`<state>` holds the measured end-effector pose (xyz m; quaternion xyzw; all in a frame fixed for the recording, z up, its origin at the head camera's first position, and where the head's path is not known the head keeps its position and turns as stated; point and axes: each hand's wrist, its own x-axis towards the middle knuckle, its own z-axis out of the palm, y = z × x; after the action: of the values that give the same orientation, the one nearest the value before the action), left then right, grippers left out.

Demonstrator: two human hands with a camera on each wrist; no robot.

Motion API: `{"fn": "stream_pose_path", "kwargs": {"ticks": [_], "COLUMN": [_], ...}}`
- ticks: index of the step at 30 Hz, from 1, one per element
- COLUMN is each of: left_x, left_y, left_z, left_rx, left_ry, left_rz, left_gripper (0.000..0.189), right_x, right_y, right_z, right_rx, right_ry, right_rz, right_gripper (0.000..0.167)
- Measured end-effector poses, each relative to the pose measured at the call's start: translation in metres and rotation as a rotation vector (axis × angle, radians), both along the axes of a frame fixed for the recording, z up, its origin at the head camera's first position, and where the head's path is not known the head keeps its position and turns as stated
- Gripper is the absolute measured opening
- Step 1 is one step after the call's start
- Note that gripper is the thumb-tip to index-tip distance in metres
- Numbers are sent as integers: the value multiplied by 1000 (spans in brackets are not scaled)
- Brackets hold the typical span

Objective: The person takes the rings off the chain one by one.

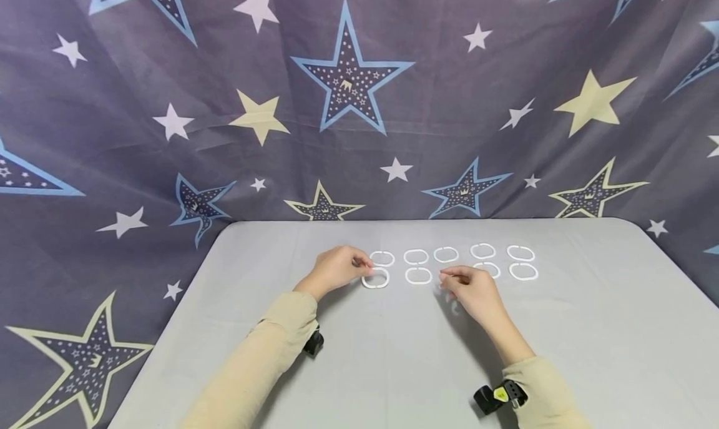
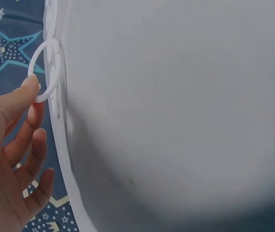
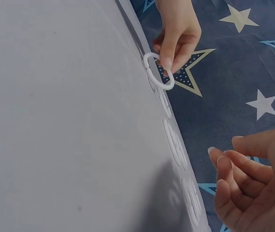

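Observation:
My left hand pinches a white oval shower curtain ring between thumb and forefinger. In the left wrist view this ring stands tilted up from the table, while the other fingers of the left hand are loosely bent. My right hand hovers over the row of rings, its thumb and fingertips apart in the right wrist view, where the right hand holds nothing. Several similar rings lie in two rows; one, the lower ring, is between the hands. My right hand partly covers another.
A light grey table with rounded corners carries the rings. Behind it hangs a dark cloth printed with stars. Each wrist wears a black camera, one being the right camera. At the right end of the rows lies another ring.

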<state>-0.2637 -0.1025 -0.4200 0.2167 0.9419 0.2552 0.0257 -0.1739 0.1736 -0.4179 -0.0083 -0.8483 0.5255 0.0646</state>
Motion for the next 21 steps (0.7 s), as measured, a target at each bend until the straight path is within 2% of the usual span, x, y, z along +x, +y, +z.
{"fn": "stream_pose_path", "kwargs": {"ticks": [9, 15, 21], "left_x": [-11, -10, -8], "left_y": [17, 23, 27], "left_z": [-4, -4, -7], "left_rx": [-60, -107, -107], "left_ry": [-8, 15, 33], "left_rz": [26, 66, 98], "left_gripper": [8, 7, 7], "right_x": [4, 7, 8], "right_y": [6, 7, 7], "right_z": [3, 3, 2], "right_rx": [9, -9, -6], "right_ry": [3, 3, 4], "right_rz": [-18, -15, -17], "right_gripper": [24, 23, 24]}}
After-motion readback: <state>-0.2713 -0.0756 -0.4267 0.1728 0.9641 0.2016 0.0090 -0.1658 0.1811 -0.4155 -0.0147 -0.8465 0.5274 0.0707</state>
